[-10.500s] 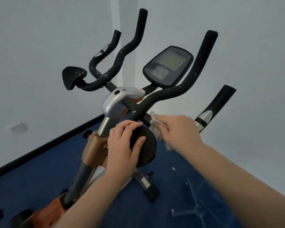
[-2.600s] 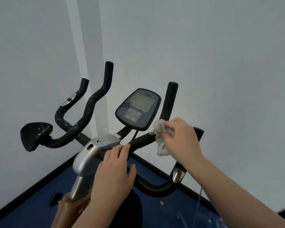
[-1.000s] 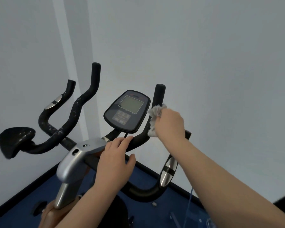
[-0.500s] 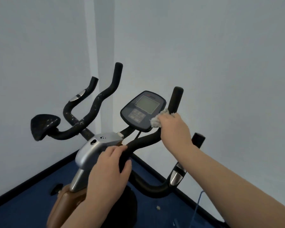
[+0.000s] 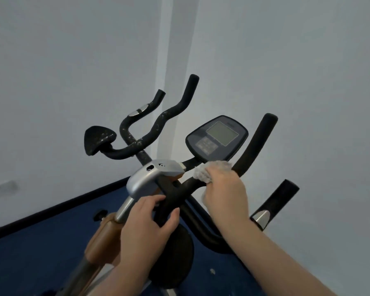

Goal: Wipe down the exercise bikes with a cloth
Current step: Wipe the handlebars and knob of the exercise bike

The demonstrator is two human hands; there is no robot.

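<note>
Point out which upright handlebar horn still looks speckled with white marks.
The left horn, rising left of the console; the right horn, above the cloth, looks plain black.

An exercise bike (image 5: 158, 180) is seen from above, with a silver clamp housing, an orange-brown frame and black foam handlebars; a dark console (image 5: 217, 138) with a grey screen is mounted tilted at its centre. White flecks are scattered over the left bars and the black elbow pad, while the right bar rises upright beside the console. A crumpled pale grey cloth (image 5: 209, 170) is pressed against the right handlebar just below the console, bunched under the right hand (image 5: 224, 197), and the bar's lower stretch is gripped by the left hand (image 5: 147, 227).
</note>
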